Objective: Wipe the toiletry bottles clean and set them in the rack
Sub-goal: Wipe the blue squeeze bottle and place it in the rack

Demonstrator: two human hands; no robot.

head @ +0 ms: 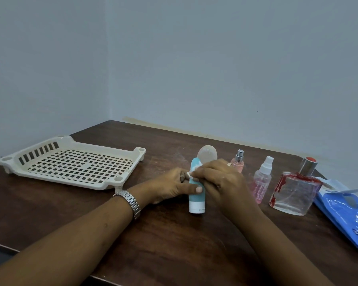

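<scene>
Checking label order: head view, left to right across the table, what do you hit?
Cream rack → teal tube → small pink spray bottle → clear spray bottle → square glass perfume bottle → blue packet.

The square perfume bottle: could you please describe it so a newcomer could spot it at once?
On the dark wooden table, follow the row of bottles rightward. The square perfume bottle stands last, next to the blue wipes packet. Unlike the slim pink spray bottle beside it, it is broad clear glass with red streaks and a red-topped silver cap.
</scene>
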